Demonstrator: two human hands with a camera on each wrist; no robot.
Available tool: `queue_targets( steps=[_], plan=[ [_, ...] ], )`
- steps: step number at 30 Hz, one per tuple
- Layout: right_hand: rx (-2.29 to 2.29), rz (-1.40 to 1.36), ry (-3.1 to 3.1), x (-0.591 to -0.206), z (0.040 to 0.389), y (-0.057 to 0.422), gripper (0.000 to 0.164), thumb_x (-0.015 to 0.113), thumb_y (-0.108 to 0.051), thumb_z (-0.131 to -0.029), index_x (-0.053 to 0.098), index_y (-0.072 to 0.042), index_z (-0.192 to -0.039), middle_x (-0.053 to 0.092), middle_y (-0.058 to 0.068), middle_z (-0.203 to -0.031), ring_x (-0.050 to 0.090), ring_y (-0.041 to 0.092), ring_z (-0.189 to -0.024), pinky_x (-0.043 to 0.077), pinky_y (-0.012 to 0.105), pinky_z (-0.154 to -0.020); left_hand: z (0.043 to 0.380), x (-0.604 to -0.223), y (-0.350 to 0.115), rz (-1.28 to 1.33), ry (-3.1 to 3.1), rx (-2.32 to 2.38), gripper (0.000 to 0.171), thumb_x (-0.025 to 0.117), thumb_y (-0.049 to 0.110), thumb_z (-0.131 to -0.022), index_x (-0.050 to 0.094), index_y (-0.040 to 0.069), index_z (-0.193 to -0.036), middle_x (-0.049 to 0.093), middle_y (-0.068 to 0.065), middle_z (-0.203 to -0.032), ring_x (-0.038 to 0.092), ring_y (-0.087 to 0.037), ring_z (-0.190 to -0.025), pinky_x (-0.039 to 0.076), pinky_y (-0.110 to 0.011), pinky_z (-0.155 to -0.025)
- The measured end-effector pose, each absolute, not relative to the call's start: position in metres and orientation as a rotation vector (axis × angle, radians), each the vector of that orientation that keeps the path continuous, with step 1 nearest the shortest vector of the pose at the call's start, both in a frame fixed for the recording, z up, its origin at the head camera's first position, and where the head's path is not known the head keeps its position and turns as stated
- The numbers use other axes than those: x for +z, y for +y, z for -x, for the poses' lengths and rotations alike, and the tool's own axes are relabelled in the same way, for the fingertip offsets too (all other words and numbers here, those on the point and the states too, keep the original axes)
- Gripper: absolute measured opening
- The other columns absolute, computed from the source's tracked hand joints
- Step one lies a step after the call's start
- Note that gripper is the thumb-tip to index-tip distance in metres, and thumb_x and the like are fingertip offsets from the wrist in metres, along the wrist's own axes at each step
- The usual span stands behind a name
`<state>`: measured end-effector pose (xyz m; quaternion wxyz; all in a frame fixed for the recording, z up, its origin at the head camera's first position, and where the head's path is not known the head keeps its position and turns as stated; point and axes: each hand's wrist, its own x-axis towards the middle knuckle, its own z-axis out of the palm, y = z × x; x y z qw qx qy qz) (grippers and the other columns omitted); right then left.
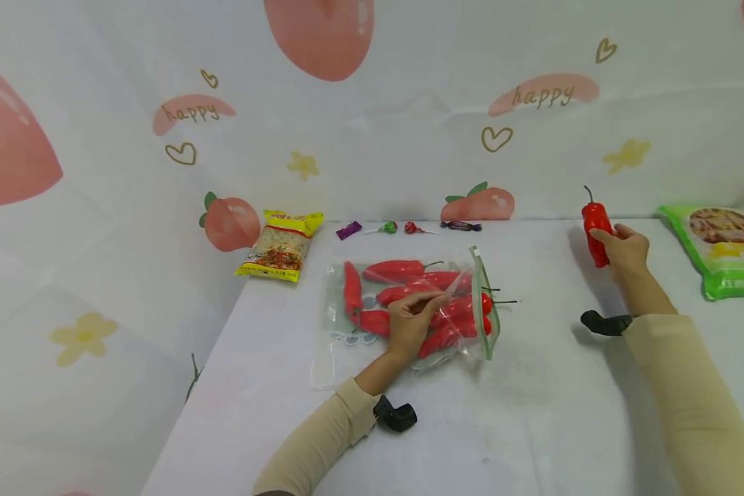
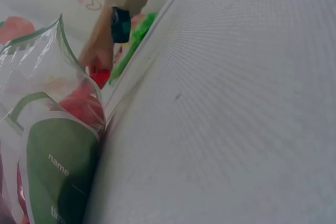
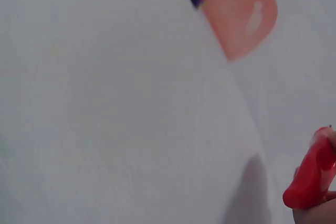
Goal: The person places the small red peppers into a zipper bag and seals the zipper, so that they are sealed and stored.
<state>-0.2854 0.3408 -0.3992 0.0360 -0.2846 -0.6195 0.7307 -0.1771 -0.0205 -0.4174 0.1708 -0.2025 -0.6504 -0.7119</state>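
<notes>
My left hand [image 1: 411, 320] pinches the upper film of a clear zip bag [image 1: 480, 344] lying on the white table. Several red peppers [image 1: 393, 271] lie in the bag, a few stems poking out past its green-edged mouth at the right, which gapes. The left wrist view shows the bag's green label [image 2: 63, 156] up close. Over the right part of the table, my right hand [image 1: 627, 251] grips another red pepper [image 1: 597, 231], stem upward. That pepper [image 3: 310, 179] also shows at the right wrist view's lower right edge, with only part of the fingers visible.
A yellow snack bag [image 1: 281, 244] lies at the back left. Along the back edge sit a purple sweet [image 1: 349, 230], two lollipops [image 1: 389, 227] and a dark wrapped candy [image 1: 461, 226]. A green and white food bag [image 1: 719, 251] lies at the far right.
</notes>
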Motion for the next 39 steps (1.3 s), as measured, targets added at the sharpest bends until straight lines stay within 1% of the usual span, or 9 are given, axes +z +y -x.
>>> queue_targets(
  steps=[4, 8, 11, 16, 21, 25, 29, 32, 39],
  plan=[
    [2.595, 0.585, -1.560, -0.392, 0.272, 0.315, 0.092, 0.068, -0.011, -0.081, 0.007, -0.031, -0.147, 0.020, -0.010, -0.147, 0.045, 0.006, -0.115, 0.031, 0.023, -0.108, 0.179, -0.419, -0.020, 0.594, -1.807, -2.044, 0.013, 0.064, -0.005, -0.080, 0.066, -0.014, -0.089, 0.067, -0.028, -0.085, 0.067, -0.008, -0.074, 0.052, -0.019, -0.057],
    [2.778, 0.316, -1.380, -0.391, 0.255, 0.290, 0.089, 0.056, -0.003, -0.088, 0.004, -0.051, -0.141, 0.013, -0.017, -0.146, 0.026, 0.006, -0.127, 0.010, 0.040, -0.116, 0.181, -0.420, -0.019, 0.629, -1.776, -2.040, 0.012, 0.064, -0.007, -0.080, 0.066, -0.016, -0.088, 0.066, -0.030, -0.083, 0.066, -0.005, -0.073, 0.050, -0.016, -0.056],
    [2.816, 0.202, -1.323, -0.393, 0.246, 0.269, 0.089, 0.051, -0.001, -0.090, 0.001, -0.055, -0.139, 0.006, -0.016, -0.150, 0.007, 0.008, -0.135, -0.004, 0.049, -0.114, 0.182, -0.420, -0.020, 0.643, -1.770, -2.037, 0.012, 0.063, -0.008, -0.079, 0.065, -0.016, -0.087, 0.066, -0.030, -0.083, 0.067, -0.008, -0.074, 0.051, -0.020, -0.054],
    [2.793, 0.276, -1.268, -0.397, 0.244, 0.231, 0.081, 0.052, -0.008, -0.091, 0.000, -0.051, -0.137, 0.005, -0.012, -0.147, 0.014, 0.014, -0.132, 0.007, 0.047, -0.115, 0.183, -0.418, -0.021, 0.636, -1.770, -2.024, 0.012, 0.064, -0.008, -0.079, 0.065, -0.017, -0.088, 0.066, -0.030, -0.084, 0.068, -0.010, -0.075, 0.053, -0.017, -0.061],
    [2.817, 0.338, -1.042, -0.405, 0.251, 0.206, 0.051, 0.037, -0.030, -0.095, 0.007, -0.040, -0.135, 0.007, -0.010, -0.150, 0.015, 0.015, -0.136, 0.015, 0.037, -0.115, 0.180, -0.417, -0.021, 0.599, -1.805, -2.016, 0.013, 0.065, -0.005, -0.080, 0.066, -0.014, -0.088, 0.067, -0.028, -0.084, 0.066, -0.007, -0.072, 0.050, -0.014, -0.058],
    [2.789, 0.443, -0.949, -0.412, 0.252, 0.196, 0.047, 0.037, -0.020, -0.097, 0.010, -0.023, -0.135, 0.023, 0.000, -0.143, 0.028, 0.022, -0.131, 0.023, 0.033, -0.114, 0.179, -0.416, -0.019, 0.592, -1.819, -2.024, 0.013, 0.065, -0.005, -0.080, 0.066, -0.014, -0.089, 0.067, -0.027, -0.085, 0.066, -0.008, -0.073, 0.054, -0.021, -0.059],
    [2.776, 0.508, -1.030, -0.415, 0.244, 0.198, 0.036, 0.047, -0.006, -0.093, 0.027, -0.012, -0.123, 0.047, 0.001, -0.111, 0.049, 0.015, -0.104, 0.047, 0.022, -0.091, 0.179, -0.418, -0.018, 0.605, -1.789, -2.051, 0.013, 0.064, -0.007, -0.080, 0.065, -0.015, -0.089, 0.067, -0.030, -0.085, 0.068, -0.010, -0.077, 0.056, -0.024, -0.067],
    [2.758, 0.511, -1.257, -0.417, 0.237, 0.207, 0.020, 0.052, -0.015, -0.092, 0.041, -0.012, -0.109, 0.057, -0.004, -0.094, 0.055, 0.007, -0.085, 0.051, 0.016, -0.071, 0.180, -0.418, -0.018, 0.606, -1.777, -2.058, 0.013, 0.064, -0.007, -0.079, 0.065, -0.016, -0.089, 0.066, -0.030, -0.084, 0.068, -0.009, -0.076, 0.055, -0.022, -0.066],
    [2.642, 0.557, -1.513, -0.418, 0.230, 0.215, 0.006, 0.050, -0.017, -0.094, 0.053, -0.013, -0.096, 0.055, -0.007, -0.090, 0.052, 0.005, -0.084, 0.051, 0.010, -0.069, 0.180, -0.418, -0.018, 0.594, -1.796, -2.036, 0.013, 0.064, -0.006, -0.079, 0.066, -0.015, -0.089, 0.067, -0.029, -0.084, 0.066, -0.007, -0.073, 0.052, -0.015, -0.062]
  ],
)
